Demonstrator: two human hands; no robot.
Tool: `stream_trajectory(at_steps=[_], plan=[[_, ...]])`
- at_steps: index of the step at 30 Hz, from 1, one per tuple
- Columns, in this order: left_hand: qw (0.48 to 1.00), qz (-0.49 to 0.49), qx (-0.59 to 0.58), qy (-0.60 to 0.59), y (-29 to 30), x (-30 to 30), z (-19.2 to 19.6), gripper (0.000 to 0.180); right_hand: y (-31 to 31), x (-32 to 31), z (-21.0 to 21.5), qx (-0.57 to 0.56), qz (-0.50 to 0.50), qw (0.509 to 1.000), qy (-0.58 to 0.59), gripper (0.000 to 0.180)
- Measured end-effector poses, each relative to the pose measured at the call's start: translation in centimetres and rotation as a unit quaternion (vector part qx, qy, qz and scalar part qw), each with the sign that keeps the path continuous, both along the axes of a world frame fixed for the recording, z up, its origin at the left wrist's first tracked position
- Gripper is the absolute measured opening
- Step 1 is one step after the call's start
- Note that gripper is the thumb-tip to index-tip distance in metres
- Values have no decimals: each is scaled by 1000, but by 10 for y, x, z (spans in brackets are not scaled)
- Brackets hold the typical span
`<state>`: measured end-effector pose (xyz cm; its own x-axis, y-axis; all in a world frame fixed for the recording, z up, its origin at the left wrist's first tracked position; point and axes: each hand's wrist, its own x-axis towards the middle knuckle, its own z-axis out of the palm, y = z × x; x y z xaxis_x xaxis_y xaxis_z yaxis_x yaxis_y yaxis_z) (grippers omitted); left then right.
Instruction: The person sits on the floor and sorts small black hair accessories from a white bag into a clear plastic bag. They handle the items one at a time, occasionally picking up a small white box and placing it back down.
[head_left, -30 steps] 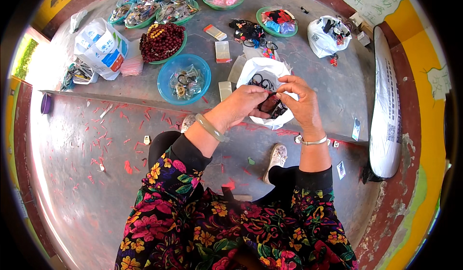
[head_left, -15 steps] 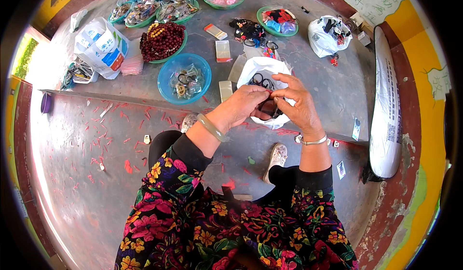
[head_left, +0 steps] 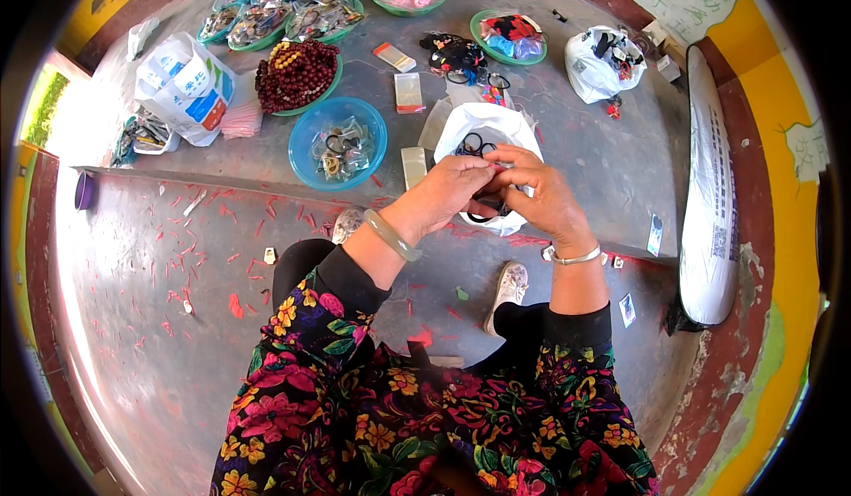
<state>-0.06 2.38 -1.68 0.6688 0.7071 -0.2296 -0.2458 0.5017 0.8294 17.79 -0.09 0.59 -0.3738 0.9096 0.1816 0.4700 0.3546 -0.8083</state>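
My left hand [head_left: 450, 186] and my right hand [head_left: 542, 196] meet at the fingertips over a white plastic bag [head_left: 461, 122] with its top spread wide. Both are closed in a pinch on something small, with a speck of red showing; the fingers hide most of it. Black loops that look like hair ties [head_left: 475, 144] lie in the bag, just beyond my fingers. A dark loop hangs below the pinch, partly covered by my hands. A pale bangle circles my left wrist, a silver one my right.
A blue bowl [head_left: 297, 161] of small packets stands left of the bag, near the step edge [head_left: 257, 183]. Beyond are a heap of dark red beads [head_left: 297, 79], several filled bowls, and a tray [head_left: 507, 54]. White bags [head_left: 182, 88] flank the area; red scraps litter the lower floor.
My right hand's raised fingers have curled down and inward toward the left fingertips. The left hand has stayed nearly still.
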Motion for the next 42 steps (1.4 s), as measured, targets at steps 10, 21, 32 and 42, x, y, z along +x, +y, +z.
stream_trajectory(at_steps=[10, 21, 32, 42], plan=[[998, 54, -29, 10, 5, 0, 1, 28, 2, 4, 1, -29, -79, 993, 82, 28], [999, 33, -14, -2, 2, 1, 0, 25, 2, 2, -4, -2, -68, 997, 26, 17], [1000, 27, -10, 7, 0, 3, 1, 31, 0, 4, 1, -7, -48, 999, -3, 11], [994, 80, -47, -63, 5, 2, -2, 30, 2, -3, -3, -22, -127, 985, 110, 19]])
